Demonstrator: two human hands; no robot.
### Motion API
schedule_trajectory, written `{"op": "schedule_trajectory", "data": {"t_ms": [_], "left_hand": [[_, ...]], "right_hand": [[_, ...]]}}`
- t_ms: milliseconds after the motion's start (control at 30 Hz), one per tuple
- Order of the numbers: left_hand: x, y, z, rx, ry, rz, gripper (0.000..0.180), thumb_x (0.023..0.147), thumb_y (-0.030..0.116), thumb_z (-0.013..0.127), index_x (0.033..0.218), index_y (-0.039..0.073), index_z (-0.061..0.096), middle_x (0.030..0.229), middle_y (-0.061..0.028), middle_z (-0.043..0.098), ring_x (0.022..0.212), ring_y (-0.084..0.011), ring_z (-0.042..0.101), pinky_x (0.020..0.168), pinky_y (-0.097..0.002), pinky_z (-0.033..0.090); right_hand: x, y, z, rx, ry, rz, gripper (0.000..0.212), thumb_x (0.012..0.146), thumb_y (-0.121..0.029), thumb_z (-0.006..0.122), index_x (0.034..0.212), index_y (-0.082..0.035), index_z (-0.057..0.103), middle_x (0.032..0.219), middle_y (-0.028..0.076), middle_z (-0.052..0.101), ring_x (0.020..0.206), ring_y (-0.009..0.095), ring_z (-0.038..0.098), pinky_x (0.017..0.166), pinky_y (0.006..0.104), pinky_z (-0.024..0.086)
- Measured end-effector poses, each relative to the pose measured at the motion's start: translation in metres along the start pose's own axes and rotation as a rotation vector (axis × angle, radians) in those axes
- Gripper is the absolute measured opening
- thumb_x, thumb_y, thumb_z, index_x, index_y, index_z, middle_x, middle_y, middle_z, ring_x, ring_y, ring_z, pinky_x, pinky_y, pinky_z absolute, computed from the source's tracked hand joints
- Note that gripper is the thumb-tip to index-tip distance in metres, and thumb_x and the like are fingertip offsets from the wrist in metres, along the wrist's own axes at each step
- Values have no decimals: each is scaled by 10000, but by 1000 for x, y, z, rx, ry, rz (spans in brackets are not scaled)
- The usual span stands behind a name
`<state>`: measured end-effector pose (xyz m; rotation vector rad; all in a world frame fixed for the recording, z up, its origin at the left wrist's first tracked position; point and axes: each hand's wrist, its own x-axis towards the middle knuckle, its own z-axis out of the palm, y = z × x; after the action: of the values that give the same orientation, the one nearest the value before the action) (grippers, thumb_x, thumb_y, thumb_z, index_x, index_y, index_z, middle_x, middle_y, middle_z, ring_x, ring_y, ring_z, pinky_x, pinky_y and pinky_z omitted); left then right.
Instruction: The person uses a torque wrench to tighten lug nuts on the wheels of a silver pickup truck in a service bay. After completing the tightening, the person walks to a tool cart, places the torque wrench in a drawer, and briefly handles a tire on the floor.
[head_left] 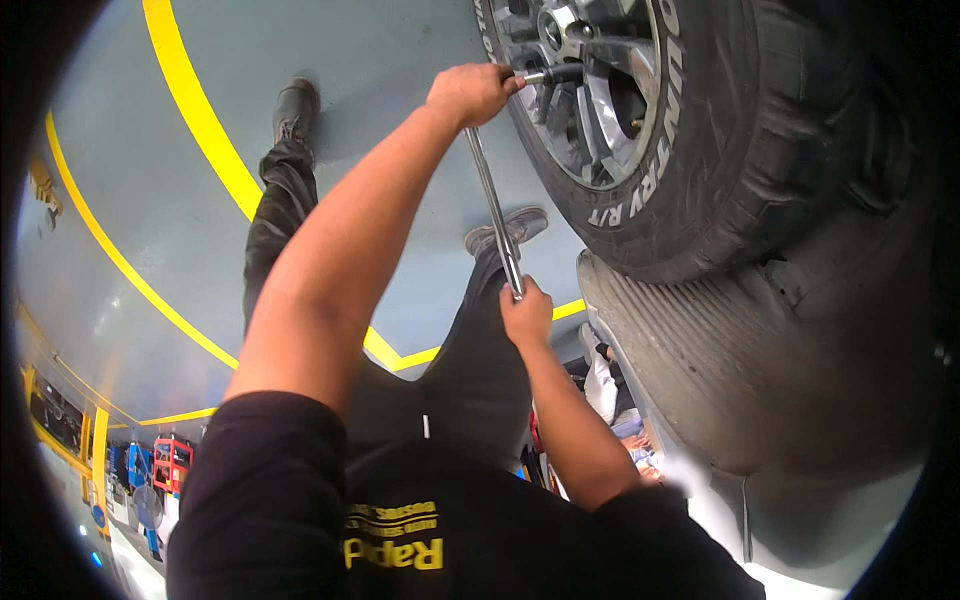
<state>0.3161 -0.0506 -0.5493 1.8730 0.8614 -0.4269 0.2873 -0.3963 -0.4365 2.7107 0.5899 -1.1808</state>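
My left hand (474,95) is closed around the head end of a long chrome socket wrench (488,185). From that end a short extension with a black socket (562,73) reaches into the wheel near the hub. Around the far end of the wrench's handle, my right hand (527,312) is wrapped, lower down and closer to my body. The grey alloy rim (605,110) sits inside a large black off-road tyre (690,150) with white lettering on its sidewall. Whether the socket sits fully on a nut cannot be made out.
Right of my arm curves a dark ribbed wheel-arch liner (700,350). Yellow lines (200,100) cross the grey floor (400,40). My shoes (296,108) stand apart on it. Other people (600,390) show past the car body. Red and blue equipment (172,462) stands at lower left.
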Motion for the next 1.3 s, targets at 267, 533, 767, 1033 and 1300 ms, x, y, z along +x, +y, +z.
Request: {"op": "schedule_trajectory", "data": {"t_ms": [267,533,767,1033,1300], "left_hand": [[-16,-36,4,-157,-140,-118,434,1028,487,484,1252,176,688,1154,-115,726,1127,-333,652,949,-459,508],[37,-47,19,-183,35,-126,372,947,457,641,1144,155,731,1050,-91,753,1011,-309,698,852,-444,539],[35,-19,34,-135,129,-190,365,923,419,683,1194,177,713,1081,-93,749,1051,-314,694,881,-447,541],[47,-34,24,-37,-146,-94,589,1021,605,410,1262,137,674,1174,-149,719,1140,-358,655,966,-482,511],[75,-48,30,-13,-189,-65,564,1078,528,318,1386,139,586,1262,-195,674,1228,-369,615,1029,-518,481]], "right_hand": [[-54,-38,-32,24,-165,98,346,910,-347,663,887,-10,591,771,252,678,788,482,670,695,554,523],[-7,-61,-47,72,-141,107,363,904,-313,697,844,19,564,714,239,645,740,478,654,634,522,487],[-23,-89,-105,41,-232,158,376,913,-364,676,893,2,593,820,249,686,844,467,675,733,545,497],[0,-59,-27,-56,-127,189,267,878,-315,661,899,-49,657,794,232,701,827,466,682,752,550,540],[17,-58,-15,-137,-101,120,268,865,-328,649,919,-65,663,849,228,714,854,455,689,785,563,545]]}}
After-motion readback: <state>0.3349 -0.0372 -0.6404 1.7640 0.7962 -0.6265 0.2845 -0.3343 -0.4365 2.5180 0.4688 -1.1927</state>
